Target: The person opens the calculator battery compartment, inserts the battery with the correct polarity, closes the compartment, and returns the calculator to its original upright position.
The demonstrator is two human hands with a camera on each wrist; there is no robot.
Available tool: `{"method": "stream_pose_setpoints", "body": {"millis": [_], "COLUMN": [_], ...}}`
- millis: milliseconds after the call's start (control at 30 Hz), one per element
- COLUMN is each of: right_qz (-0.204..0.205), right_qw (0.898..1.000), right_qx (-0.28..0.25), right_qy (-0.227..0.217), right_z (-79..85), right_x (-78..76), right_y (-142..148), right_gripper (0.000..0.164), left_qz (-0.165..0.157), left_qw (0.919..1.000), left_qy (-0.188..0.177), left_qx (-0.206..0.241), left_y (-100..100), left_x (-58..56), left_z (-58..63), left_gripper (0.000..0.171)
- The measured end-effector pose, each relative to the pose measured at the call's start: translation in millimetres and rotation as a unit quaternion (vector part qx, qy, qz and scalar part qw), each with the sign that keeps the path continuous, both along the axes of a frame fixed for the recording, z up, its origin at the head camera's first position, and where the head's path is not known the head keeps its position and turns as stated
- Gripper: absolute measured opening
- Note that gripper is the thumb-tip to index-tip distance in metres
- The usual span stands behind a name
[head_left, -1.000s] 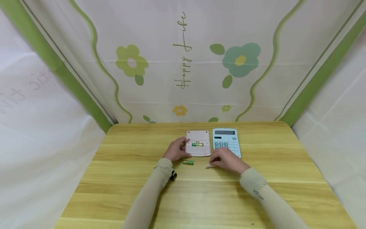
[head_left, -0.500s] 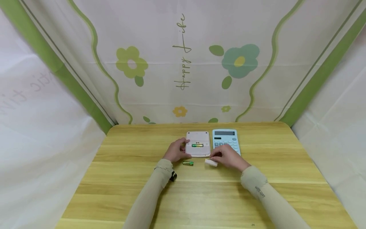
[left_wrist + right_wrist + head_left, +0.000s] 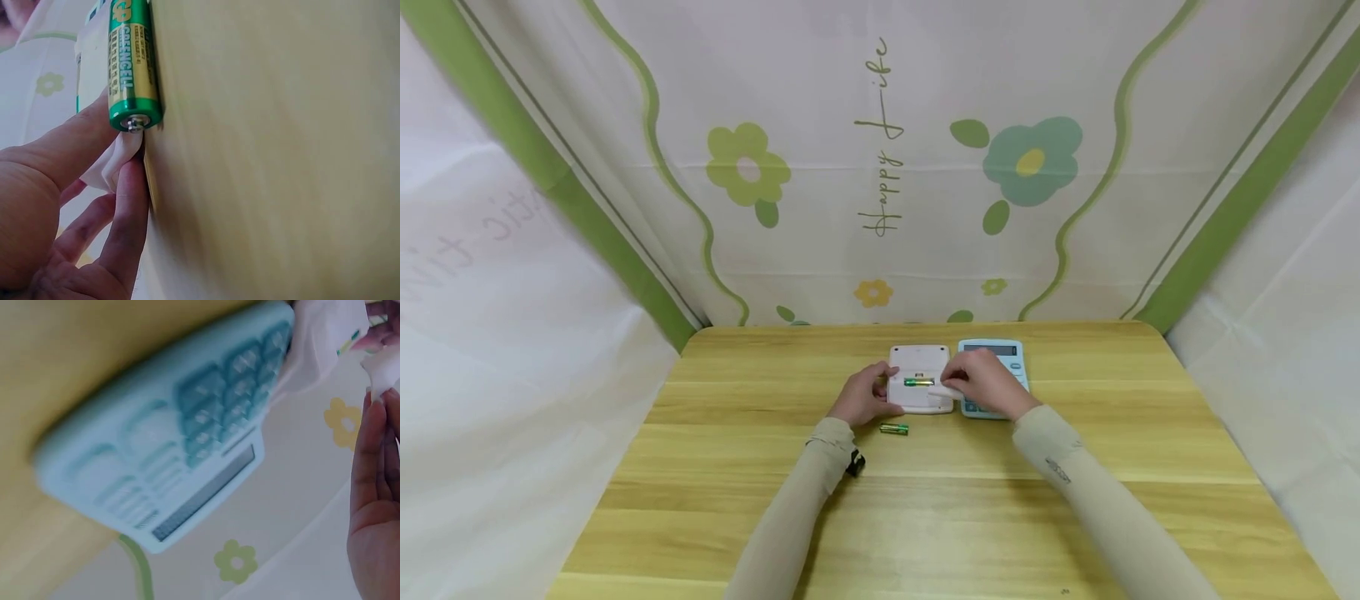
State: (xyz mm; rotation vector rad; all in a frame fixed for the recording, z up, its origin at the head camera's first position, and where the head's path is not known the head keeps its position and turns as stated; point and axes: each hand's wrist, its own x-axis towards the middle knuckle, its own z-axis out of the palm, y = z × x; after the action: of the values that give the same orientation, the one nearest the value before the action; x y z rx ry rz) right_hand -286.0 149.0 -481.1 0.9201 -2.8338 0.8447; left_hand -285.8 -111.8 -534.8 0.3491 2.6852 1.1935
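Note:
A pale pinkish-white calculator (image 3: 917, 358) lies face down, its battery recess uncovered with one green-and-gold battery (image 3: 918, 382) in it. At its left edge my left hand (image 3: 859, 395) grips the casing between thumb and fingers. My right hand (image 3: 988, 382) pinches a small white battery cover (image 3: 945, 392) by one end, over the right part of the calculator's back. The cover (image 3: 382, 370) also shows at the fingertips in the right wrist view. A second battery (image 3: 894, 429) rests on the table in front; up close, this battery (image 3: 131, 69) reads GREENCELL.
Beside the pale one, a light blue calculator (image 3: 1018, 354) lies face up, partly behind my right hand. The wooden table (image 3: 880, 533) ends at a flowered fabric wall (image 3: 820, 225) at the back, and fabric hangs on both sides.
My right hand has lifted the battery cover from the table in front of the calculators and carried it up and left over the pale calculator's back. The left hand keeps its place.

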Motion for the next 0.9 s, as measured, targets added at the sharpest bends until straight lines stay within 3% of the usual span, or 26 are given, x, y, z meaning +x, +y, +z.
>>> {"method": "stream_pose_setpoints", "body": {"millis": [133, 333, 900], "right_qz": [-0.002, 0.03, 0.042], "right_qw": [1.0, 0.997, 0.996], "right_qx": [0.013, 0.056, 0.076], "right_qy": [0.013, 0.044, 0.028], "right_z": [7.9, 8.9, -3.6], "right_x": [-15.2, -29.4, -41.6], "right_y": [-15, -34, -50], "right_gripper": [0.007, 0.008, 0.005], "left_qz": [-0.001, -0.008, -0.009], "left_qw": [1.0, 0.9999, 0.9998], "left_qy": [0.003, 0.008, 0.007], "left_qx": [-0.003, 0.005, 0.015], "left_y": [-1, -1, -1], "left_x": [-0.9, 0.8, 3.2], "left_z": [-0.2, 2.5, 3.6], "left_gripper": [0.063, 0.059, 0.056]}}
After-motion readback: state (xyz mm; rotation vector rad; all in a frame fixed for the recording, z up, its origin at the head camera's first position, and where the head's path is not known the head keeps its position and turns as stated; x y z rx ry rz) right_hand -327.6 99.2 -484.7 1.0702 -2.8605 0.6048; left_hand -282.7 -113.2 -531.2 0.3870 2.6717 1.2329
